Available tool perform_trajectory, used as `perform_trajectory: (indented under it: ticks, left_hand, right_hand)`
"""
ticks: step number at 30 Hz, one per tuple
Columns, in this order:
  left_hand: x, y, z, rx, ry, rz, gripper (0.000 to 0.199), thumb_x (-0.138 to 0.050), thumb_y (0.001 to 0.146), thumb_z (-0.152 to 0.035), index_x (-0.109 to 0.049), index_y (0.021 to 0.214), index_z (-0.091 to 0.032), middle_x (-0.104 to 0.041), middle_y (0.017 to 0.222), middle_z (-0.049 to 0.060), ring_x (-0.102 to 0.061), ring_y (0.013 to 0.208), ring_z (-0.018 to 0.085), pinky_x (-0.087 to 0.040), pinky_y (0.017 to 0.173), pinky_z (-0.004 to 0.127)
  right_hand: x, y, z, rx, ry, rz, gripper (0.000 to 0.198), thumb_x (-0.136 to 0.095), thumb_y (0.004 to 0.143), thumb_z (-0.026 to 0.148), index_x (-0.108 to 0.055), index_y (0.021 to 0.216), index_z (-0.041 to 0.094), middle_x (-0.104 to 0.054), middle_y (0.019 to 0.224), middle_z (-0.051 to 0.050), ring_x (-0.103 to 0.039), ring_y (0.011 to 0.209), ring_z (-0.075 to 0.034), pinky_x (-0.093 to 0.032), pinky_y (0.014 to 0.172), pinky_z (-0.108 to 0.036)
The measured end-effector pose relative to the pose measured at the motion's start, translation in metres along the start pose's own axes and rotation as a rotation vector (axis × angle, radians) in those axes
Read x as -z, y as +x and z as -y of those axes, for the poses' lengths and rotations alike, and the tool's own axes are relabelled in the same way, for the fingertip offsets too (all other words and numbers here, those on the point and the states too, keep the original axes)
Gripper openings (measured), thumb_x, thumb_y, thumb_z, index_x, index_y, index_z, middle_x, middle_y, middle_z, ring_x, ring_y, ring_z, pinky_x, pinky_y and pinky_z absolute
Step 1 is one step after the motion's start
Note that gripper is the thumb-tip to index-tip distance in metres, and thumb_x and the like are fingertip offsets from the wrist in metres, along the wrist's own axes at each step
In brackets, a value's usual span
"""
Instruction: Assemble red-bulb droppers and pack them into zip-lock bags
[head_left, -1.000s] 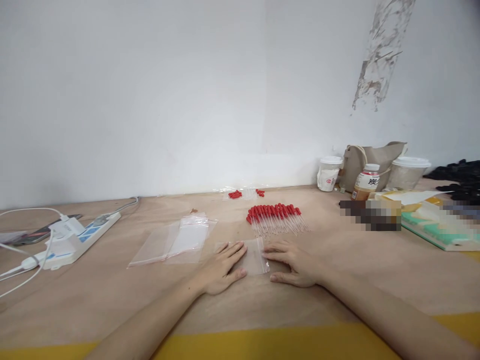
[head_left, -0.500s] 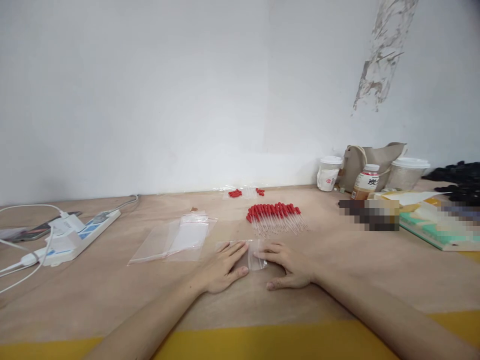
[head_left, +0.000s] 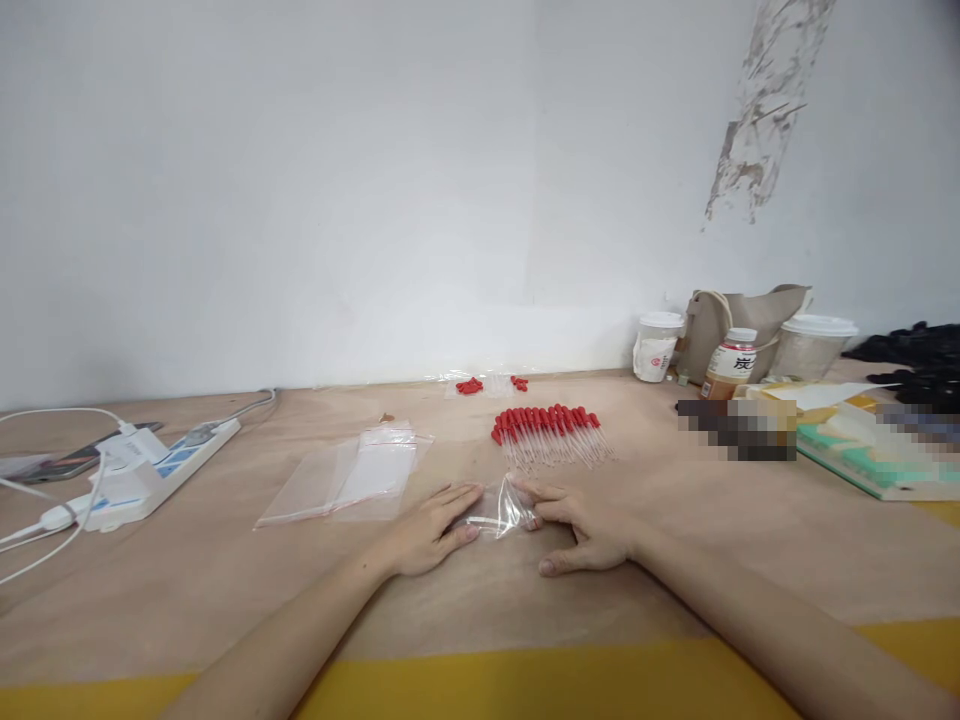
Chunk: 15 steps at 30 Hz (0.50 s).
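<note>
From my remote seat: pale wall (head_left: 300, 200) fills the upper view; below it, a brown-covered table (head_left: 697, 500). Far right, a beige handbag (head_left: 772, 315) against the wall. Far left, a white power strip (head_left: 180, 470) with chargers plugged in. Nearer the middle, flat clear bags (head_left: 330, 480) overlap one another.

Left hand (head_left: 427, 530): palm down, thumb set apart from the fingers, fingertips at the left end of a small clear bag (head_left: 499, 510). Right hand (head_left: 589, 525): thumb spread wide and off the film, fingertips at the bag's right end. I see no pinch on either side; contact beneath the fingers I cannot tell.

The bag lies on the table between the hands, creased and shiny, just on the near side of a row of red-tipped sticks (head_left: 555, 435). Small red pieces (head_left: 470, 386) lie by the wall.

My reading: step in hand is working the film at its right end. Next move calls for light fingertip pressure there, left side steadied; thin film could slip or crumple.
</note>
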<state>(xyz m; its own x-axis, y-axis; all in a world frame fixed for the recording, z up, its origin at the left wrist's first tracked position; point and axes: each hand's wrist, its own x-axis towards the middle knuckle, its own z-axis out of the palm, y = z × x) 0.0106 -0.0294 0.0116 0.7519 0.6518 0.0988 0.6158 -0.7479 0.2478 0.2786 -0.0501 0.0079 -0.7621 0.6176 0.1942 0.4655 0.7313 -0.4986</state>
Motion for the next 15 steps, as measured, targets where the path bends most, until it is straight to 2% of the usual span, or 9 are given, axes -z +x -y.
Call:
perform_trajectory:
  ticks: [4,6,8,10,12,15]
  left_hand:
    - [0.001,-0.002,0.004,-0.030,-0.017,-0.013,0.048,-0.030,0.088,-0.045,-0.029,0.132,-0.025,-0.032,0.136,0.003,-0.027,0.125,0.019,-0.020,0.104,0.038]
    - [0.000,-0.002,0.003,-0.036,-0.022,-0.029,0.047,-0.032,0.088,-0.045,-0.031,0.130,-0.026,-0.032,0.136,0.003,-0.028,0.125,0.019,-0.020,0.104,0.039]
    - [-0.002,-0.002,0.001,-0.026,-0.026,-0.044,0.047,-0.034,0.087,-0.046,-0.032,0.130,-0.026,-0.031,0.136,0.003,-0.028,0.125,0.019,-0.020,0.104,0.040]
    - [-0.003,-0.001,0.000,-0.015,-0.031,-0.051,0.048,-0.035,0.086,-0.047,-0.033,0.130,-0.027,-0.031,0.137,0.003,-0.028,0.125,0.020,-0.020,0.104,0.040]
    - [-0.004,-0.001,0.000,-0.007,-0.032,-0.051,0.049,-0.035,0.086,-0.048,-0.033,0.130,-0.027,-0.032,0.136,0.003,-0.028,0.125,0.020,-0.020,0.104,0.041]
    - [-0.005,-0.001,0.001,-0.001,-0.022,-0.049,0.049,-0.035,0.085,-0.049,-0.034,0.129,-0.027,-0.032,0.136,0.003,-0.028,0.125,0.020,-0.019,0.104,0.040]
  right_hand:
    - [0.002,-0.005,-0.006,-0.024,0.090,-0.034,0.037,-0.059,0.067,0.047,-0.064,0.091,0.019,-0.024,0.139,-0.007,-0.027,0.124,-0.024,-0.025,0.099,-0.039]
    - [0.002,-0.007,-0.010,-0.054,0.146,-0.062,0.036,-0.060,0.067,0.045,-0.065,0.090,0.019,-0.033,0.135,-0.009,-0.032,0.122,-0.024,-0.027,0.098,-0.039]
    - [0.003,-0.007,-0.014,-0.088,0.210,-0.090,0.032,-0.059,0.068,0.044,-0.066,0.087,0.018,-0.048,0.124,-0.010,-0.040,0.116,-0.024,-0.031,0.094,-0.037]
    - [0.006,-0.005,-0.021,-0.130,0.276,-0.127,0.029,-0.056,0.072,0.042,-0.066,0.081,0.017,-0.061,0.103,-0.009,-0.052,0.102,-0.021,-0.039,0.085,-0.034]
    - [0.012,0.003,-0.029,-0.202,0.291,-0.215,0.028,-0.052,0.074,0.041,-0.064,0.074,0.015,-0.065,0.081,-0.005,-0.058,0.080,-0.017,-0.044,0.070,-0.028]
    - [0.023,0.027,-0.043,-0.391,0.113,-0.487,0.018,-0.055,0.070,0.032,-0.057,0.068,0.015,-0.061,0.067,-0.002,-0.055,0.063,-0.013,-0.041,0.057,-0.023]
